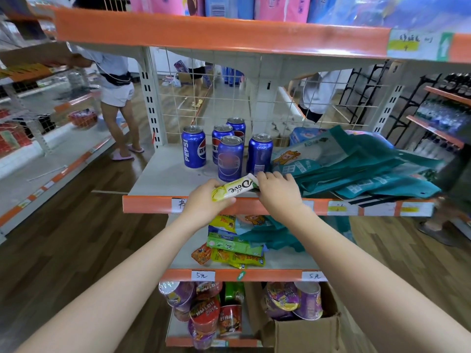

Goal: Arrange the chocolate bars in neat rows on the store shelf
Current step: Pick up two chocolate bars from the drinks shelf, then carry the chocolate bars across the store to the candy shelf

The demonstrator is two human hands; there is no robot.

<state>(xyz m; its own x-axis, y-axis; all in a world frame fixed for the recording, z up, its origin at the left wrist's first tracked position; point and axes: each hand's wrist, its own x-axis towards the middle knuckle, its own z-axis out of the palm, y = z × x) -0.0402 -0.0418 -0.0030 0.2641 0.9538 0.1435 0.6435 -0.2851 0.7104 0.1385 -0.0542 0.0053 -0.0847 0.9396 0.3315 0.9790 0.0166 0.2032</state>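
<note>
Item: 1 chocolate bar (234, 190), yellow-and-white wrapper marked "Dove", held over the front edge of the middle shelf (163, 174), tilted with its right end higher.
Left hand (206, 203): grasping the bar's lower left end, fingers curled beneath, thumb on top.
Right hand (279, 192): fingers bent down at the bar's right end, touching it; whether they pinch the wrapper cannot be told.
Same shelf, behind the bar: 5 blue Pepsi cans (230, 157), upright, grouped close together.
Same shelf, right side: a loose pile of teal packets (369, 171), overlapping and hanging past the front edge.
Shelf below: mixed snack packets (233, 247) in yellow, green and orange, heaped near the middle.
Bottom shelf: instant noodle cups (206, 312), some tipped; more stand in a cardboard box (303, 335) on the right.
Left aisle: 1 person (116, 80) standing at another shelf.
</note>
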